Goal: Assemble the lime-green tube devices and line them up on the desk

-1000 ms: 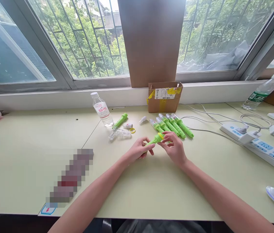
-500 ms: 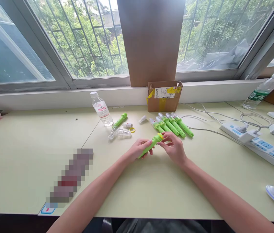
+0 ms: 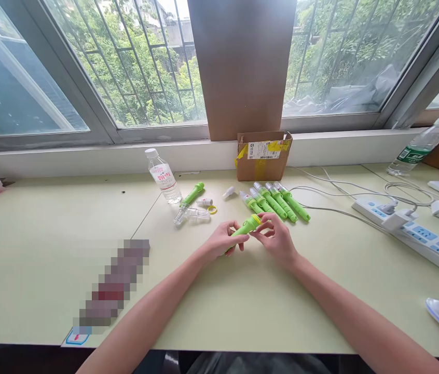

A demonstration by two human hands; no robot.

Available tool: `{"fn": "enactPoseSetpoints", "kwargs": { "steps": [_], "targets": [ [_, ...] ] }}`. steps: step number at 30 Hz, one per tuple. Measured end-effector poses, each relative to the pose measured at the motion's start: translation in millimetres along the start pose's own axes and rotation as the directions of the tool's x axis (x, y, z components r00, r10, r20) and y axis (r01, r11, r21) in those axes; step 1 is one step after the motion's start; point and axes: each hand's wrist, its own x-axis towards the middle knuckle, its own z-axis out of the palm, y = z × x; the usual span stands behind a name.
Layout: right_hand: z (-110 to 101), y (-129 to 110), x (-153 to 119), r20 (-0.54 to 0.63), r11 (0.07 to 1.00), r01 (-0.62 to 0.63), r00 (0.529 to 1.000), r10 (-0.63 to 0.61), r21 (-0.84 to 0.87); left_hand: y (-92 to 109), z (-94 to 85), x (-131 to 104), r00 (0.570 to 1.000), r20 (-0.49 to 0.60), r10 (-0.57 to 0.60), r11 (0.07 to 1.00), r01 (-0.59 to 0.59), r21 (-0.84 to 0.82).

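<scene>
Left hand wrapped round a green plastic handle, held tilted just above the desk, collar end up and to the right; right hand pinching about the yellow ring at that collar, thumb contact partly hidden.

Technique (judged): keep the left grip firm below the collar, square the ring to the handle's axis, press evenly round the rim; one-sided pushing may cock it.

Labels: carton bears a white printed label, too small to read; left water bottle has red characters, illegible; right water bottle has a green label, brand unclear
</scene>
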Motion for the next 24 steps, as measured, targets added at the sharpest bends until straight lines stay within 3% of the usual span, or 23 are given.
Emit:
{"fn": "enactPoseSetpoints", "kwargs": {
  "steps": [9,13,19,24],
  "targets": [
    [-1.5,-3.7,0.3,0.008,0.999,0.037,0.999,-0.037,-0.036,-0.7,-2.0,1.1,0.998,0.051,0.029,0.987,-0.021,-0.162],
    [-1.8,-1.2,-0.1,0.032,0.997,0.052,0.998,-0.05,-0.052,0.6,-0.8,-0.1,0.996,0.094,0.007,0.993,0.004,-0.115],
    [-2.1,3.1,-2.4,-0.029,0.986,0.121,0.992,-0.125,-0.117,3.1,-1.3,0.2,0.991,0.131,-0.002,0.999,0.007,-0.042],
    [-2.3,3.0,-2.0,-0.069,0.975,0.148,0.984,-0.161,-0.167,6.7,-0.1,-1.0,0.994,0.108,-0.01,1.0,0.006,0.03]
  ]
}}
